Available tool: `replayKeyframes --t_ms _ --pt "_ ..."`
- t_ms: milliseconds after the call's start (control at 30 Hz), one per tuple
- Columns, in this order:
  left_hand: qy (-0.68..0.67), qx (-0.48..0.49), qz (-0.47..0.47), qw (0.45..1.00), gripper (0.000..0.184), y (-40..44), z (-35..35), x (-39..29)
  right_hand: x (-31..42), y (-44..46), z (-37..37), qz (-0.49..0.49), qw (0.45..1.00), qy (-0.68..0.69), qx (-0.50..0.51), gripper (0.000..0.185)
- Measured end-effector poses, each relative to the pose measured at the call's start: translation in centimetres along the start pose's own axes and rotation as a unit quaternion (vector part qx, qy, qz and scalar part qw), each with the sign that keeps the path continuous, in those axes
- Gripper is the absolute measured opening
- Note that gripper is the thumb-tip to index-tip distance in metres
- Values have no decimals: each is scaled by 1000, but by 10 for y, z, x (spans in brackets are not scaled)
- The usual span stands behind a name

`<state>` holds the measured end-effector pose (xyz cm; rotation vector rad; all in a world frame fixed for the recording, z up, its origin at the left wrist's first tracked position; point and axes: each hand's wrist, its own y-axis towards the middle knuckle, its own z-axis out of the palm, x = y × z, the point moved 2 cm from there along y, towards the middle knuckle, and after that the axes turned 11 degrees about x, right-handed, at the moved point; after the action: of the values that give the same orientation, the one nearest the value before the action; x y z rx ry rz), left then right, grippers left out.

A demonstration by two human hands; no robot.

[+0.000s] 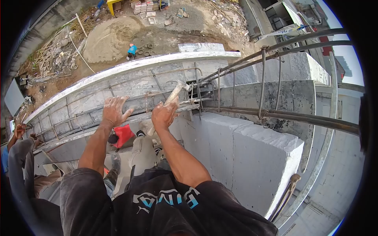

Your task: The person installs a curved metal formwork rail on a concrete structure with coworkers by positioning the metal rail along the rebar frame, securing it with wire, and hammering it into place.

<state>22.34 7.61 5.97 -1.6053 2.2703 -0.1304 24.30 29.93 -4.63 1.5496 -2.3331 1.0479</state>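
Observation:
My right hand [165, 116] is wrapped around the handle of a hammer [174, 93]. The hammer's head points up and away, beside the tied ends of the steel bars. Dusty with pale powder, my left hand [114, 111] lies with fingers apart on the near edge of a long formwork trough [130, 88]. Thin reinforcing bars [153, 80] run inside this trough. Just right of the hammer, thicker rebar [236, 110] continues across to the right. Below it stands a wall of light grey blocks [256, 153].
Beyond the trough is a drop to the ground, where a person in blue [132, 51] bends near a sand heap [112, 37]. Below me is a person in red [123, 135]. At far left, a co-worker's hand [19, 130] is by the trough's end.

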Motion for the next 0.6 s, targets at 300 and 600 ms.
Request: replayKeyframes --t_ms 300,600 --pt "-19 -11 4 1000 60 -1 3 3 2 8 -5 -51 980 -184 51 46" --pt "-13 -24 2 1000 59 -2 7 5 -1 -4 -6 -7 998 -53 -27 50"
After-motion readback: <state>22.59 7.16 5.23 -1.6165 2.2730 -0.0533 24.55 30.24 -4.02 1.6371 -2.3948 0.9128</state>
